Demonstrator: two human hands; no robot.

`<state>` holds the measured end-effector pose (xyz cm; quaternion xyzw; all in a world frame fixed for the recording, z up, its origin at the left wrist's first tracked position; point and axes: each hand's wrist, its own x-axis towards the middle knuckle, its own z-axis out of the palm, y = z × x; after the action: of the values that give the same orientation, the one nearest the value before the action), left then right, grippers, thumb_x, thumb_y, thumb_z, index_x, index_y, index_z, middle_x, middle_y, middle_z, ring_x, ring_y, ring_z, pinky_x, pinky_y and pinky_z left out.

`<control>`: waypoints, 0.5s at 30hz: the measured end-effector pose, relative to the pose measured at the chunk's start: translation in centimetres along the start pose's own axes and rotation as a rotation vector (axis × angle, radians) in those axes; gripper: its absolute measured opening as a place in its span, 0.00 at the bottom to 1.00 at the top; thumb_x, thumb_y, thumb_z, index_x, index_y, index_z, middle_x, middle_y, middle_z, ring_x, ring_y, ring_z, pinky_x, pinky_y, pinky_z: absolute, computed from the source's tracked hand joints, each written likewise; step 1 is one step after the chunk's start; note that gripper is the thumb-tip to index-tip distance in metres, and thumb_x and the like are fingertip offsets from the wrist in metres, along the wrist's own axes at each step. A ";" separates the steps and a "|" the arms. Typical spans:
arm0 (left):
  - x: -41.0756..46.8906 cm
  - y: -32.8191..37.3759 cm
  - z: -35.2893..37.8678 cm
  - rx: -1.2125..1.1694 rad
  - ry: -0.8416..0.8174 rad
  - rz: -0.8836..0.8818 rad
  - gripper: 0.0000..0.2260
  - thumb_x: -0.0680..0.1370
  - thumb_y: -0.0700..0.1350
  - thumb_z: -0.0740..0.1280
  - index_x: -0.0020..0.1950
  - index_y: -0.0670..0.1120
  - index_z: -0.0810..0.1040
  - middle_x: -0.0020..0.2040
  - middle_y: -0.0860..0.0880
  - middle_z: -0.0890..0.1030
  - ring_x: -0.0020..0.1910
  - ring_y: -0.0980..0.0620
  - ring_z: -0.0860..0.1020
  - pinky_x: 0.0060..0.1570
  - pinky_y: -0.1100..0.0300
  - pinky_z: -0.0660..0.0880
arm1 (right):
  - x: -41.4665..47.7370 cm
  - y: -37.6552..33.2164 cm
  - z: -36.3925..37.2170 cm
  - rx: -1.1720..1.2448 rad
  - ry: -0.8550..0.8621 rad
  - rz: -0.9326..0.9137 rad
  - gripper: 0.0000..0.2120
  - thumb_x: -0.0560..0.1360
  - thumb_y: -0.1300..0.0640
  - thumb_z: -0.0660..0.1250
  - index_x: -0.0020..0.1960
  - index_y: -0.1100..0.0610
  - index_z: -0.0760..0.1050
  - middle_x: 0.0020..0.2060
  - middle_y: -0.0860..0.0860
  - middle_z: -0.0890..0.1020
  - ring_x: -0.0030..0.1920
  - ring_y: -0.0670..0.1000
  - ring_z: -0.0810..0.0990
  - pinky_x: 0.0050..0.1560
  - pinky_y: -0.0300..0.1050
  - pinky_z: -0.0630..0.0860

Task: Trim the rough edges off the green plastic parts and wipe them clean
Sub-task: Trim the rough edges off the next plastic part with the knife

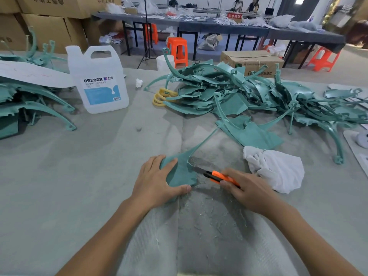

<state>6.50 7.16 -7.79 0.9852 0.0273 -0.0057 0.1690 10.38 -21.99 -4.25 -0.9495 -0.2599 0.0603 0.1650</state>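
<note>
A green plastic part (182,172) with a long thin arm lies on the grey cloth-covered table in front of me. My left hand (157,181) grips its wide end, fingers over the top and thumb at its near edge. My right hand (246,191) holds an orange utility knife (219,177), whose blade touches the part's right edge. A crumpled white rag (276,169) lies just right of the knife. Plastic shavings litter the cloth below my hands.
A large pile of green parts (249,96) fills the right half of the table, with yellow parts (161,96) at its left. Another green stack (29,104) sits far left under white sheets. A clear DEXCON jug (98,80) stands between them.
</note>
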 end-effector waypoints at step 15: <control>-0.1 -0.1 0.1 -0.021 0.004 -0.006 0.50 0.62 0.84 0.53 0.80 0.61 0.56 0.79 0.53 0.54 0.78 0.51 0.49 0.78 0.51 0.51 | 0.2 0.8 0.1 -0.032 -0.003 -0.031 0.08 0.83 0.38 0.57 0.56 0.40 0.69 0.38 0.38 0.76 0.38 0.41 0.76 0.39 0.45 0.74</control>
<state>6.44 7.19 -7.87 0.9833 0.0304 -0.0040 0.1794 10.88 -22.48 -4.63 -0.9478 -0.2757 0.0550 0.1505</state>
